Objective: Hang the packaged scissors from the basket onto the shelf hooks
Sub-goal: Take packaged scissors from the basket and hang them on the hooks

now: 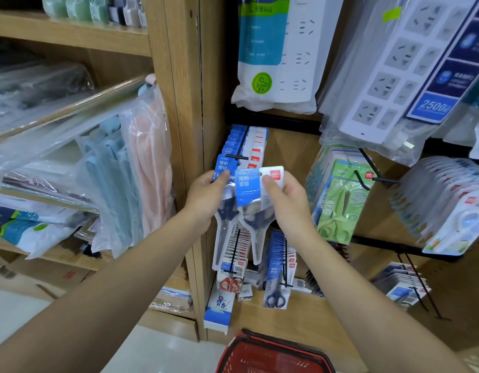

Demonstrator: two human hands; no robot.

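Light wooden shelving (pixel 176 76) above pale glossy floor (pixel 157 354)

Light was bright, even and diffuse, falling from above. Shadows were soft; the deepest lay under the shelf board (pixel 71 36) at upper left. Glare streaked the clear plastic bags (pixel 58 122) at left and the wrapped power strips (pixel 388 76) at upper right. The wide-angle lens bowed the wooden upright (pixel 176 130) and stretched the forearms (pixel 112 292) toward the lower corners. Focus was soft throughout: only large print on the packaged scissors (pixel 247 187) was legible, and the basket (pixel 259 354) at the bottom edge was blurred.
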